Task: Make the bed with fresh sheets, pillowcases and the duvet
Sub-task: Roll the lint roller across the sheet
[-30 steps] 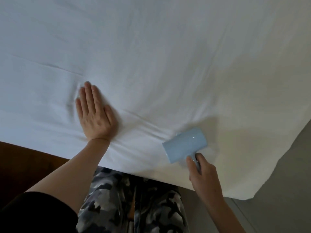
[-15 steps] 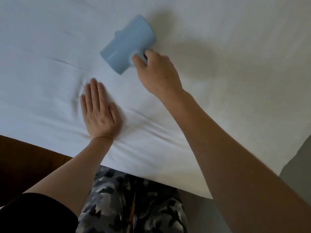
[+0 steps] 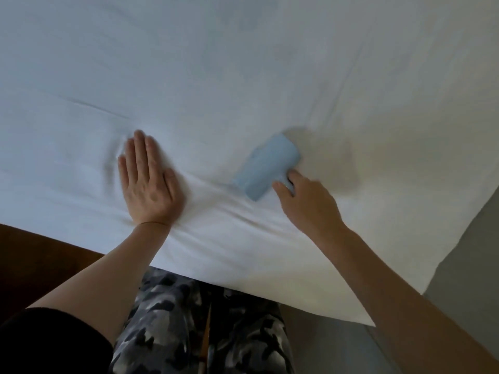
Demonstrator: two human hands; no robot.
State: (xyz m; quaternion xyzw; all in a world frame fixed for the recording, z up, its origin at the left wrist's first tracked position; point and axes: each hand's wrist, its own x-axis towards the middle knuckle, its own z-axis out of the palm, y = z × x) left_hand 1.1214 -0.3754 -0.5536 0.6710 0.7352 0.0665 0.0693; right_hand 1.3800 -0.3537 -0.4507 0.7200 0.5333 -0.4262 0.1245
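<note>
White sheet point(image 3: 243, 63) covers the bed, creased near its near edge. The left hand point(image 3: 147, 184) presses flat on the sheet near that edge, fingers straight and together. Beside it, toward the near right corner, the right hand point(image 3: 305, 201) grips the handle of a pale blue roller point(image 3: 266, 166), fingers curled round it, roller touching the sheet.

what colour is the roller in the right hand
Light blue; the roller, held by the right hand, shows in the head view.
</note>
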